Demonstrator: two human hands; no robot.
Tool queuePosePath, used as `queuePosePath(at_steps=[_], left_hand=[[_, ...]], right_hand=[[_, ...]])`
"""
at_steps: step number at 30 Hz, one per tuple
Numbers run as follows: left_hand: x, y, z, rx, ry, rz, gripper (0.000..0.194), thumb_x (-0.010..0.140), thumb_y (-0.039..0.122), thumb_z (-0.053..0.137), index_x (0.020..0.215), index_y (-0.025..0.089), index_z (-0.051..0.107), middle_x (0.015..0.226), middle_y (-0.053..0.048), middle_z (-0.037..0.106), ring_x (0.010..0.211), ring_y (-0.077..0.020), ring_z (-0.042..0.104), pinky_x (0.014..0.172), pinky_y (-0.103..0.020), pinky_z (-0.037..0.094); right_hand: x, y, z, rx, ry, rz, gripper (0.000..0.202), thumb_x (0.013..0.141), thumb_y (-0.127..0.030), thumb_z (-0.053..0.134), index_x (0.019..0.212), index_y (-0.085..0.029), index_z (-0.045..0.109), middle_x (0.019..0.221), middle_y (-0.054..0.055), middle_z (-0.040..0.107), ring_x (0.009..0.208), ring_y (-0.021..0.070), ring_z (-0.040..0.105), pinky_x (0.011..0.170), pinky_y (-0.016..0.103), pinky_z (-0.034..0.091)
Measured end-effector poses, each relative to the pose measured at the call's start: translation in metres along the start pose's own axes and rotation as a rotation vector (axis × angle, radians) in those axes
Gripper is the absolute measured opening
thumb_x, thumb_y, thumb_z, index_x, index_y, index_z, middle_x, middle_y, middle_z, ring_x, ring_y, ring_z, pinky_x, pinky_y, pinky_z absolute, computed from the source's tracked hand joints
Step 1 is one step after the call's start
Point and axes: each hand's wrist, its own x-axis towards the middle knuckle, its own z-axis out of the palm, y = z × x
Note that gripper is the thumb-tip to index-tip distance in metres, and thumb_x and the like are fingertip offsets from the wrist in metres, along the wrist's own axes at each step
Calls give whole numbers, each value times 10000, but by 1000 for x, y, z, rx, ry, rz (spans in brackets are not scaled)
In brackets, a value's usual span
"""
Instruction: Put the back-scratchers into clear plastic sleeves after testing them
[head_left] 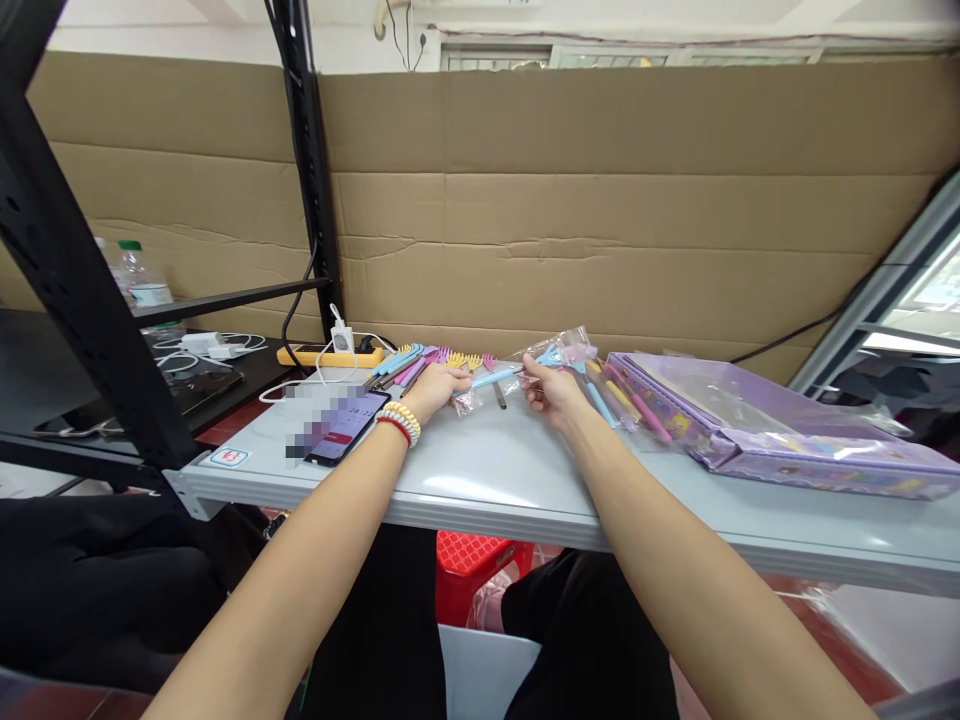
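My left hand (437, 392) and my right hand (553, 393) are closed at either end of a light blue pen-like stick (491, 378) in a clear plastic bag (525, 368). The fingertips partly hide what each one pinches. Beyond my left hand lie several pen-like sticks (411, 368) in blue, purple and grey, with yellow and pink fork-shaped heads (455, 360). Close to my right hand, more sticks (637, 405) in pink, yellow and blue lie in clear wrapping. A dark stick end (499, 396) shows on the table between my hands.
A purple box (795, 425) with clear plastic on it lies at the right of the grey table (487, 470). A phone (349, 425) rests at the left, before an orange power strip (322, 355) with a white charger (342, 337). Black shelf posts (97, 270) stand left; cardboard (600, 200) closes the back.
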Motion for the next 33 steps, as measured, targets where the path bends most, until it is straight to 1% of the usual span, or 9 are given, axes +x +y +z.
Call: queuePosePath(at_steps=[5,10,15,17,19,23,26,30,33], left_hand=[[-5,2,1,0,-71,-14,62,686,129,664,675,133,725,642,-17,632,579,-110,537,570,-256,478],[-12,6,2,91,-120,-49,61,669,108,703,699,147,739,665,-16,645,627,-135,571,574,-279,510],[-17,11,5,76,-128,-76,53,645,87,723,664,136,720,636,-8,627,617,-134,579,581,-289,533],[-17,12,5,69,-129,-68,39,656,99,723,643,127,698,616,-4,612,591,-125,572,561,-278,526],[-17,12,6,57,-132,-57,81,671,123,723,621,122,659,588,2,591,547,-112,560,520,-257,504],[-16,13,7,36,-164,-48,189,729,199,705,613,135,569,516,5,553,424,-89,513,385,-203,371],[-16,12,8,22,-192,-53,218,774,234,672,627,134,546,512,0,550,390,-75,490,350,-189,303],[-15,9,9,-28,-249,-51,237,806,289,644,667,111,574,569,-26,582,400,-61,480,361,-181,307],[-12,7,8,-180,-296,-82,258,826,355,596,721,121,571,622,-48,603,449,-95,529,392,-200,367]], right_hand=[[2,1,-1,93,-22,-17,333,719,-336,756,695,-175,467,540,-54,484,381,27,390,288,158,215],[3,1,0,74,21,-32,293,711,-272,762,701,-175,486,519,-56,493,368,32,388,272,162,215],[1,0,2,43,26,-51,292,738,-263,744,691,-186,466,530,-44,514,372,45,428,276,166,257],[-1,-1,3,49,21,-52,258,765,-252,720,704,-182,479,547,-34,537,376,45,444,282,164,273],[-2,-2,4,66,18,-53,230,792,-241,696,713,-175,490,561,-25,554,375,42,453,287,160,281],[-3,-2,4,60,-2,-67,249,794,-264,699,704,-173,485,553,-23,559,367,41,448,298,160,306],[-2,-1,4,71,10,-84,258,777,-257,715,692,-175,485,520,-28,540,371,51,450,303,164,321],[-1,-1,5,91,44,-74,228,790,-219,695,690,-172,495,507,-16,542,366,54,440,288,165,314],[-2,-2,5,72,79,-56,204,805,-211,676,707,-175,502,503,-22,544,358,47,437,276,153,309]])
